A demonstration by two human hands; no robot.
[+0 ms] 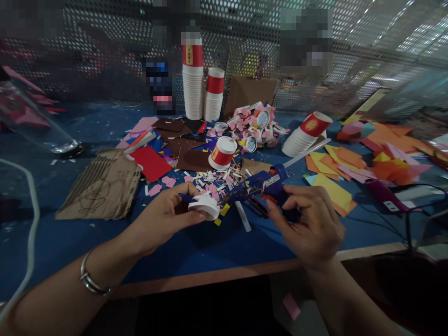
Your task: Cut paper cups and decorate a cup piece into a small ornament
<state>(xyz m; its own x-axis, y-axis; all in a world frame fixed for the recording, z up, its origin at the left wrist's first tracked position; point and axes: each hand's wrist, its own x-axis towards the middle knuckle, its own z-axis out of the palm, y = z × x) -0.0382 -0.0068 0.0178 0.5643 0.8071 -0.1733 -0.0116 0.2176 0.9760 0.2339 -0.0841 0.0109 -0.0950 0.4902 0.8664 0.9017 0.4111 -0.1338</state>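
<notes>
In my left hand (168,210), pinched between thumb and fingers, is a white round paper piece (206,208) that looks like a cut-down cup. A dark blue strip (184,198) sticks up beside it under the fingers. My right hand (311,221) is wrapped round the handle of a blue glue gun (257,184), with a clear glue stick (308,153) coming out of its back end. The gun's nozzle points left and reaches the paper piece's right side; whether it touches cannot be made out. Paper scraps (213,179) lie just behind.
Stacked paper cups (193,88) stand at the back, and another stack (304,135) leans at right. A red-and-white cup (223,154) sits mid-table near pink-trimmed cup pieces (252,123). Flattened cardboard (101,186) lies left, coloured paper (331,191) right, and a purple power strip (388,196) with cables far right.
</notes>
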